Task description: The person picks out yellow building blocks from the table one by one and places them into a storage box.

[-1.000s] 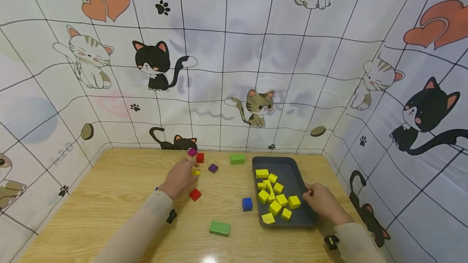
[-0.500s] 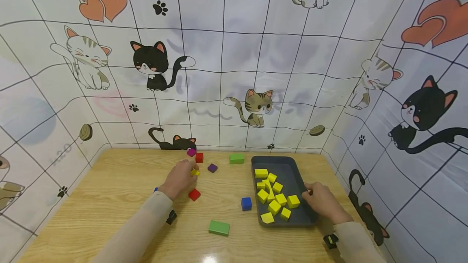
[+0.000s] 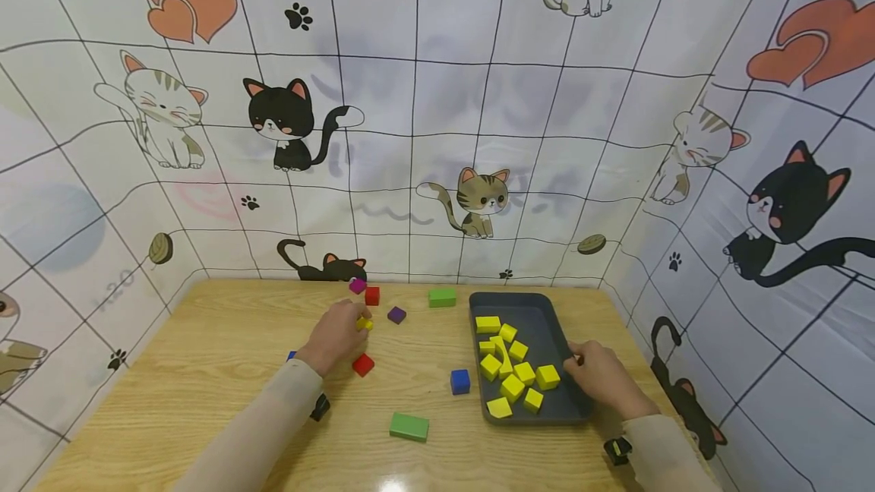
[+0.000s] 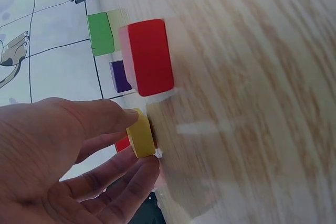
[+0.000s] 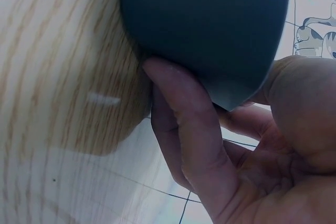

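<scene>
My left hand point(image 3: 335, 338) is at the far left part of the table, pinching a small yellow block point(image 4: 140, 132) between thumb and fingers. In the left wrist view, a red block point(image 4: 151, 57) lies just beyond the thumb. A dark grey tray point(image 3: 547, 315) on the right bears several yellow blocks point(image 3: 513, 387) in various shapes. At its right rim, my right hand point(image 3: 604, 378) grips the edge, the thumb above and the fingers curled under the tray point(image 5: 205, 24) in the right wrist view.
Around the left hand lie a magenta block point(image 3: 358, 285), a red cube point(image 3: 372, 295) and a purple block point(image 3: 396, 315). Green blocks sit at the back point(image 3: 442, 298) and front point(image 3: 409, 427). A blue cube point(image 3: 460, 382) stands close left of the tray. Cat-printed sheeting borders the wooden table.
Hardly anything differs: both hands keep their places, the left at the yellow block and the right on the tray's rim. The head view shifts very slightly.
</scene>
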Demonstrator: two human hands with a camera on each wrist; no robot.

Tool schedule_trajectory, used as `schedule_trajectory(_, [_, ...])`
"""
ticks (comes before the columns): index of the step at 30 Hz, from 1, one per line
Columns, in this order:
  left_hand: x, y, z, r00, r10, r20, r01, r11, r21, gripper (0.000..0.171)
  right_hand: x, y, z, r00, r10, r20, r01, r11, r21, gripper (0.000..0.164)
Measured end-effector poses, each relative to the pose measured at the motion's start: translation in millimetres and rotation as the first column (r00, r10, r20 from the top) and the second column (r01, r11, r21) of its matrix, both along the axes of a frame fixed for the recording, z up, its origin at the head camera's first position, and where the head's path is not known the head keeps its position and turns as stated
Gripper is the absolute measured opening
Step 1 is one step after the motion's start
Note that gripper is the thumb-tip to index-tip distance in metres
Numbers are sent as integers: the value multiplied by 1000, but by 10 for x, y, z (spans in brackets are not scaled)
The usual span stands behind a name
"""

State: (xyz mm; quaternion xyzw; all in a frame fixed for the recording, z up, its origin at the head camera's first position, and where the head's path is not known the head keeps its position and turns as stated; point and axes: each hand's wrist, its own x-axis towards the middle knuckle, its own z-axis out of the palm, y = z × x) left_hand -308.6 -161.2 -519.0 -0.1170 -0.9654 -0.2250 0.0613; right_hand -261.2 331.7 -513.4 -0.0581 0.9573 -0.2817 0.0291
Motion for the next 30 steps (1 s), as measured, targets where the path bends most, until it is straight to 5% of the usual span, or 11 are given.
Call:
schedule_trajectory(18, [57,118,102,1000,3,-28,-3,1000,4,29,9,-12,15,1000,4,0,-4,1000,10,50])
schedule_trajectory(30, [-2,438,213,997,-53,-60,54,998,16,25,-5,-4,2,999,-7,41,6,1000,7,51])
